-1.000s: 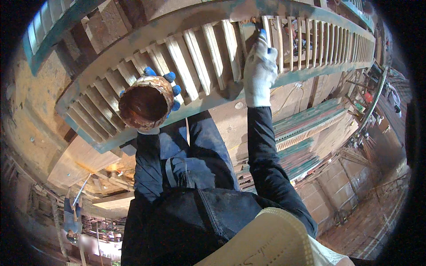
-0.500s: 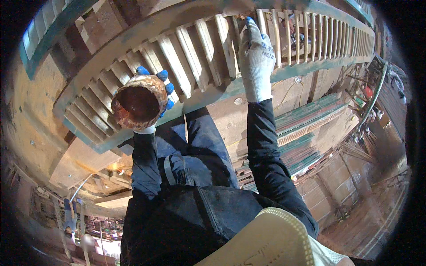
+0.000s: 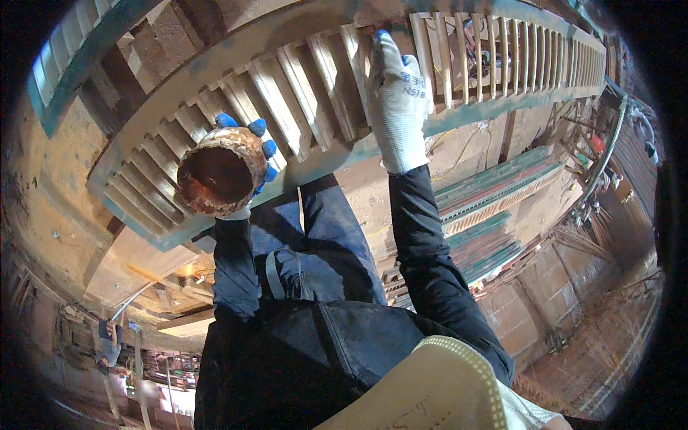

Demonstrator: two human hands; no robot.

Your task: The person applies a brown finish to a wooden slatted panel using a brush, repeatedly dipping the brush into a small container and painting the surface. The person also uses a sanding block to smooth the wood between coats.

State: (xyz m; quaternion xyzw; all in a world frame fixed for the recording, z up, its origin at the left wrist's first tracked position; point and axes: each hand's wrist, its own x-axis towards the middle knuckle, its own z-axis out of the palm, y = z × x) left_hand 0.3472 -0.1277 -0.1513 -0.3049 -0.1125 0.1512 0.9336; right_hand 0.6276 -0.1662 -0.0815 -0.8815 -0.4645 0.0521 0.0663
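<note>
A round pot (image 3: 221,172), crusted brown and with a dark hollow, tilts its mouth upward. My left hand (image 3: 264,147), in a white glove with blue fingertips, is wrapped round its far side. Beneath the pot lies a long wooden frame (image 3: 337,158) with green edges and many crosswise slats (image 3: 276,107). Over the slats, right of the middle, my right hand (image 3: 400,107) is closed, its blue-tipped thumb pointing away from me. The other fingers are hidden behind the hand, so what they hold cannot be made out.
At the upper left is another green slatted frame (image 3: 79,50). Long green and brown strips (image 3: 487,201) lie stacked to the right, near a yellow cord (image 3: 459,154). A person (image 3: 110,344) stands far off at the lower left.
My right hand has moved slightly left along the slats. The left hand and the pot have shifted only a little. An orange-brown spot by my right thumb tip no longer shows.
</note>
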